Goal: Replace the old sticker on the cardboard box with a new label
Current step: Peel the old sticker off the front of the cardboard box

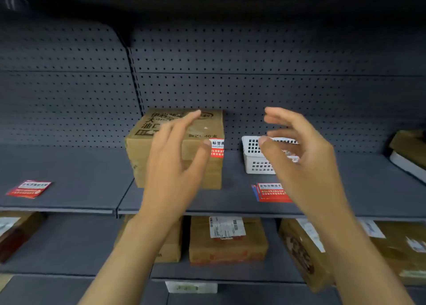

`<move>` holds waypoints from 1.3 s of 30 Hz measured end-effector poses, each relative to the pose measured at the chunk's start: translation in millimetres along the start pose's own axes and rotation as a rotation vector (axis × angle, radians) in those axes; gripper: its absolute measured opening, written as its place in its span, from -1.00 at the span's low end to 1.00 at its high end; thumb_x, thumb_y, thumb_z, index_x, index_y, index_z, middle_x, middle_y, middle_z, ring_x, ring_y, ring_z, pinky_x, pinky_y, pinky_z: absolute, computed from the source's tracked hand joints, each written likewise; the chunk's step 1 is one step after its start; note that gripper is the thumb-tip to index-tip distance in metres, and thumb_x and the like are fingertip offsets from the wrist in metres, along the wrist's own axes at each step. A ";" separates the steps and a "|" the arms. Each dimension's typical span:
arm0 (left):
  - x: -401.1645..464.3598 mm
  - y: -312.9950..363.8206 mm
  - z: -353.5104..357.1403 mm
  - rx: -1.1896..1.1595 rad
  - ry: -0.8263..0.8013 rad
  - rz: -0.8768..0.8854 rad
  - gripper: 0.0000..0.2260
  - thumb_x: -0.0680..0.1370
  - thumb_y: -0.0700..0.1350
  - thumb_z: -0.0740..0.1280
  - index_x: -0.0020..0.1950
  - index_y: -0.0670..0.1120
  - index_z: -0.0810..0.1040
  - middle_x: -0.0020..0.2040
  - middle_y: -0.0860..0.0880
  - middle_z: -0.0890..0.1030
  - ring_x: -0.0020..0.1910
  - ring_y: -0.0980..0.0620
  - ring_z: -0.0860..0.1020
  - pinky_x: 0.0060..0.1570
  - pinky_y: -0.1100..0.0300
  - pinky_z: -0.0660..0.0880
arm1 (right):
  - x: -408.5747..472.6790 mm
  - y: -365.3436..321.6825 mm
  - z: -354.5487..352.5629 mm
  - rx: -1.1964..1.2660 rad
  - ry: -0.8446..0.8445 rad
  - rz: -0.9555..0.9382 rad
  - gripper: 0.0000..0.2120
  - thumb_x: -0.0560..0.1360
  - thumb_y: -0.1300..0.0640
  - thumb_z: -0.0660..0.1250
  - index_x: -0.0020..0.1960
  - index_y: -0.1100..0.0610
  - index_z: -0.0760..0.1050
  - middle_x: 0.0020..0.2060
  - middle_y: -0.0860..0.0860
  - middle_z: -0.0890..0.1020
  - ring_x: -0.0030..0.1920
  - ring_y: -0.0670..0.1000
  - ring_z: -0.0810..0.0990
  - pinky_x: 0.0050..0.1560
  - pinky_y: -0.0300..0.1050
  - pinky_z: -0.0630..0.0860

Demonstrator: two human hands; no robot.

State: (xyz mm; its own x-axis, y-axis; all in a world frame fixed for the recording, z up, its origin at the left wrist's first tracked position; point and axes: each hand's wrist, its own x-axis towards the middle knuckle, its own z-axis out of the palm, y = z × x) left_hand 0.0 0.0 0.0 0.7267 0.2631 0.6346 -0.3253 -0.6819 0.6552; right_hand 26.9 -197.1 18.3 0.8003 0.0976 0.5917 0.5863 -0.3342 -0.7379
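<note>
A brown cardboard box [138, 148] with black printed characters stands on the grey shelf [69, 189]. A red and white sticker [217, 148] sits at the box's front right corner. My left hand [175, 161] hovers in front of the box, fingers spread, its thumb tip close beside the sticker. To the right my right hand [302, 161] is raised with fingers apart and nothing in it. Below that hand, a small stack of red and white labels [268, 192] lies flat on the shelf.
A white perforated plastic basket [253, 157] stands right of the box, partly behind my right hand. Another red label [28, 188] lies at the shelf's far left. A tilted box [408, 150] sits at the far right. Several cardboard boxes [228, 240] fill the lower shelf.
</note>
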 end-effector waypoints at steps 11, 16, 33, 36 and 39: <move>50.9 -36.0 62.9 0.224 0.032 -0.099 -0.70 0.63 0.00 0.26 0.38 0.09 0.49 0.17 0.12 0.56 0.26 0.12 0.44 0.28 0.19 0.34 | 84.3 87.4 18.9 0.145 -0.137 0.120 -0.68 0.61 0.19 0.35 0.31 -0.08 0.58 0.15 -0.23 0.67 0.08 -0.24 0.64 0.02 -0.52 0.49; 63.5 -58.9 72.3 0.256 -0.016 -0.130 -0.72 0.67 0.04 0.16 0.32 0.09 0.55 0.18 0.12 0.59 0.23 0.13 0.43 0.21 0.21 0.33 | 98.7 115.8 42.9 0.164 -0.168 0.159 -0.68 0.61 0.20 0.35 0.30 -0.08 0.59 0.14 -0.22 0.67 0.08 -0.22 0.64 -0.01 -0.50 0.50; 73.2 -110.9 76.3 0.456 -0.024 -0.058 -0.80 0.60 -0.03 0.27 0.09 0.04 0.69 0.05 0.07 0.63 0.08 -0.04 0.56 0.12 -0.11 0.48 | 100.1 132.7 103.3 -0.236 -0.326 -0.194 -0.75 0.50 -0.08 0.44 0.12 -0.06 0.74 0.14 -0.11 0.67 0.24 0.00 0.54 0.19 -0.12 0.49; 73.6 -112.1 76.4 0.460 -0.016 -0.052 -0.81 0.59 -0.04 0.28 0.07 0.05 0.69 0.04 0.08 0.64 0.06 -0.03 0.55 0.11 -0.10 0.47 | 99.2 130.7 108.6 -0.297 -0.315 -0.260 -0.78 0.45 -0.04 0.46 0.05 -0.04 0.76 0.04 -0.11 0.71 0.18 0.03 0.56 0.09 -0.14 0.49; 73.6 -112.1 76.0 0.453 -0.006 -0.054 -0.81 0.59 -0.03 0.28 0.07 0.06 0.69 0.03 0.08 0.63 0.05 -0.03 0.54 0.10 -0.08 0.46 | 98.6 130.7 111.5 -0.287 -0.267 -0.299 -0.86 0.44 0.04 0.49 -0.03 -0.01 0.78 -0.07 -0.11 0.74 0.08 0.03 0.59 0.01 -0.12 0.52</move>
State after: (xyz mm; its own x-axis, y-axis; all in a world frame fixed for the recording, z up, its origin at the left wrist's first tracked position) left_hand 135.9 43.9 -57.9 0.7390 0.3035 0.6015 0.0099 -0.8976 0.4407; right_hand 196.5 -126.7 -56.0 0.6287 0.4525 0.6324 0.7667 -0.4964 -0.4070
